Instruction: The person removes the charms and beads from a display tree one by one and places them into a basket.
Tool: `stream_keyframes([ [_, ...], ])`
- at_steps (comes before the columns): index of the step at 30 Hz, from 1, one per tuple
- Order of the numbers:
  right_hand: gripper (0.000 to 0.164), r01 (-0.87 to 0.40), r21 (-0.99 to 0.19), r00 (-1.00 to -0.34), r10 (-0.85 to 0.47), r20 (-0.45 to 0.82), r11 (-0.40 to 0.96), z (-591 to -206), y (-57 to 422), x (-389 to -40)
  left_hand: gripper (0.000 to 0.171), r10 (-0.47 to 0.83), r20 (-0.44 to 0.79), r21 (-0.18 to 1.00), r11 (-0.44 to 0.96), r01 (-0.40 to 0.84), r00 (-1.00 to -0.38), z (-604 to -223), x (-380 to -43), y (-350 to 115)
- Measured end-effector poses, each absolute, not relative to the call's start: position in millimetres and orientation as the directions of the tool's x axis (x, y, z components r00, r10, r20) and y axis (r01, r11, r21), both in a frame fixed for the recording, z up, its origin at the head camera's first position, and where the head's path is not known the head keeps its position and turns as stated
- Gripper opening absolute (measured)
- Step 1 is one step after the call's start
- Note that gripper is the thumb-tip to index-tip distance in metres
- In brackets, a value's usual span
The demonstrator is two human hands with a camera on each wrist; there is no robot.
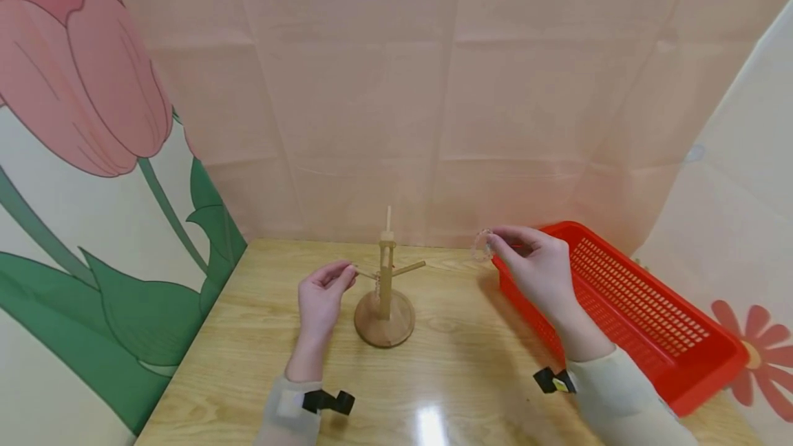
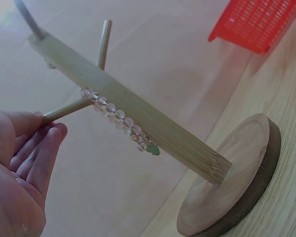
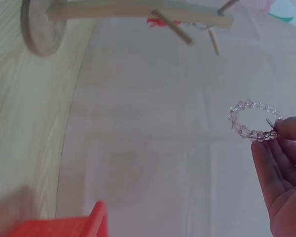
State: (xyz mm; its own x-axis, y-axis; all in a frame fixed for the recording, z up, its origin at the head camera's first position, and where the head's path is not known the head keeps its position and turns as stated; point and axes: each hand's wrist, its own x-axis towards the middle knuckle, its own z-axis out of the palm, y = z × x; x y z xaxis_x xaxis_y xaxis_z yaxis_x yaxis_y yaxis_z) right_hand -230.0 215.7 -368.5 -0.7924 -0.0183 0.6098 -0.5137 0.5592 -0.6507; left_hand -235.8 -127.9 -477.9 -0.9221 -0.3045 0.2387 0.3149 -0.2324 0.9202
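A wooden stand (image 1: 385, 288) with a round base and several side pegs stands upright on the table. My left hand (image 1: 322, 294) pinches the end of its left peg (image 2: 69, 109) between thumb and fingers. From that peg, close against the post, hangs a clear pinkish bead bracelet (image 2: 119, 114) with a small green charm (image 2: 153, 148). Away to the right, my right hand (image 1: 539, 267) holds up another clear bead bracelet (image 3: 244, 132), pinched at one side by thumb and fingertips. Its loop hangs round and open, clear of the stand.
A red plastic basket (image 1: 644, 294) sits on the right of the table, partly behind my right forearm. Something red (image 3: 158, 22) hangs by the far side of the post. A pinkish cloth (image 1: 372, 88) covers the wall behind the wooden table (image 1: 260, 336).
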Motion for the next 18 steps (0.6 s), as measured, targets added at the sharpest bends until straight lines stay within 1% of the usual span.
stream_keyframes([
  [4, 0.018, -0.441, -0.684, -0.838, 0.007, 0.546, 0.581, -369, 231, -229, 0.019, -0.302, 0.239, 0.919, -0.236, 0.315, -0.923, -479, -236, -129],
  [8, 0.024, -0.369, -0.704, -0.868, 0.045, 0.494, 0.607, -367, 244, -226, 0.020, -0.297, 0.247, 0.919, -0.231, 0.320, -0.922, -480, -237, -129],
  [12, 0.028, -0.325, -0.716, -0.886, 0.068, 0.460, 0.618, -365, 254, -225, 0.021, -0.295, 0.247, 0.919, -0.230, 0.319, -0.923, -480, -237, -129],
  [18, 0.032, -0.296, -0.703, -0.898, 0.063, 0.436, 0.647, -364, 270, -224, 0.021, -0.298, 0.234, 0.922, -0.235, 0.309, -0.926, -479, -236, -129],
])
